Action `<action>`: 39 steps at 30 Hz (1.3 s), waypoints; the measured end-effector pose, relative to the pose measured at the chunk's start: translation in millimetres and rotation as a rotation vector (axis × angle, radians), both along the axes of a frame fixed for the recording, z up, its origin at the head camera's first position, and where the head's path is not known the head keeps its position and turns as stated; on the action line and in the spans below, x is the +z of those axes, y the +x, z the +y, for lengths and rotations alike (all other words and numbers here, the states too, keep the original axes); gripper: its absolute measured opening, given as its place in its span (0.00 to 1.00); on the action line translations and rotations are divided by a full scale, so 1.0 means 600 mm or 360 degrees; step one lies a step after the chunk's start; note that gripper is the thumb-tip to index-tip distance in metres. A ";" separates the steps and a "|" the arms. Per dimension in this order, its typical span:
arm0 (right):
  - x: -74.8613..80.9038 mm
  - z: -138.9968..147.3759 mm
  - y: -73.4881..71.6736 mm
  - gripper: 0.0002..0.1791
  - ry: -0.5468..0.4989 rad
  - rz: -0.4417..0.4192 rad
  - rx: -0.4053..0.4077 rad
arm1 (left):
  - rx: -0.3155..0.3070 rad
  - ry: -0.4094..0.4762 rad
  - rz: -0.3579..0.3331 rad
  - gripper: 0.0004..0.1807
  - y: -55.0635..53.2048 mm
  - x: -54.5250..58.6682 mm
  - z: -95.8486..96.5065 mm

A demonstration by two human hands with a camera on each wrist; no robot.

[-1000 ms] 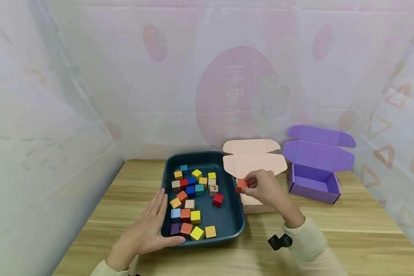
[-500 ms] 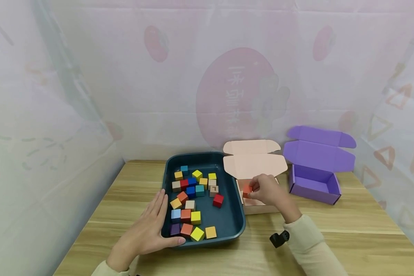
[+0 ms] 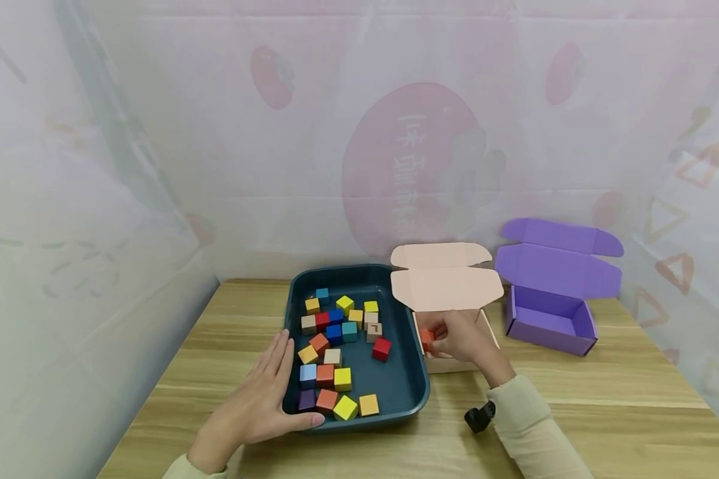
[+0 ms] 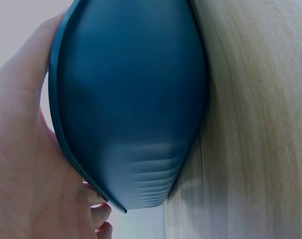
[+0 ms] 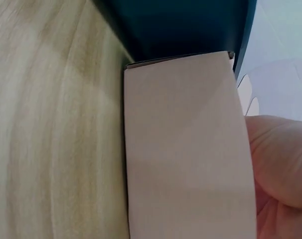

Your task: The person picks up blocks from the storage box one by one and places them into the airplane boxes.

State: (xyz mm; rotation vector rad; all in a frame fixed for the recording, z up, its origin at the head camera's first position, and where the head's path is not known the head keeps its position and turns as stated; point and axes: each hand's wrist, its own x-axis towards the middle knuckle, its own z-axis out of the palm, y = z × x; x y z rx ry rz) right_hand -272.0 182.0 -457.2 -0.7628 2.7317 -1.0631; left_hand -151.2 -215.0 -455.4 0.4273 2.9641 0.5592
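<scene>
Right hand (image 3: 464, 338) pinches orange block (image 3: 427, 340) inside open peach box (image 3: 452, 365), left side. Left hand (image 3: 254, 396), fingers straight, rests on near-left corner of dark tray (image 3: 398, 392); coloured blocks (image 3: 333, 334) lie in it.

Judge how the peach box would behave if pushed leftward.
The peach box likely weighs little, looking like thin folded card. Its creased, raised lid may flex or swing. Leftward travel would probably be short, since the teal tray stands close on that side.

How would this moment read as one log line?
right hand: holds orange cube inside peach box; left hand: touches dark teal tray; purple box: open
</scene>
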 end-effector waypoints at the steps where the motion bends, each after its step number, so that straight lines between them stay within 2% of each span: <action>1: 0.000 0.001 0.001 0.05 -0.0001 -0.0009 -0.0016 | -0.0001 0.0002 -0.0002 0.75 0.000 0.000 0.001; 3: 0.001 0.003 0.003 0.05 0.0016 -0.0016 -0.0075 | -0.0004 0.0002 -0.0005 0.75 0.000 0.000 0.001; 8: 0.005 0.006 0.008 0.04 0.0162 0.0098 -0.0281 | 0.0006 0.0004 0.0001 0.76 0.000 -0.002 0.002; 11: 0.004 0.004 0.008 0.05 0.0188 0.0128 -0.0339 | 0.0003 0.0001 0.0011 0.76 -0.001 -0.003 0.001; 15: -0.003 0.001 0.003 0.04 0.0152 0.0132 -0.0335 | 0.0003 -0.0009 0.0005 0.76 -0.001 -0.004 0.000; 20: -0.011 -0.003 -0.002 0.02 0.0064 0.0058 -0.0289 | 0.0013 -0.0014 -0.0005 0.76 -0.001 -0.006 0.000; 23: -0.010 -0.006 -0.004 0.02 0.0061 0.0032 -0.0312 | 0.0008 -0.0012 -0.0001 0.76 -0.001 -0.005 0.000; 30: -0.011 -0.010 -0.011 0.04 0.0095 0.0084 -0.0353 | 0.0007 -0.0006 -0.0008 0.76 0.000 -0.005 0.001; 35: -0.022 -0.013 -0.016 0.06 0.0055 0.0056 -0.0417 | 0.0011 -0.0010 -0.0012 0.76 -0.001 -0.006 0.001; 39: -0.027 -0.014 -0.019 0.07 0.0014 0.0090 -0.0413 | 0.0019 -0.0008 -0.0004 0.76 -0.001 -0.006 0.001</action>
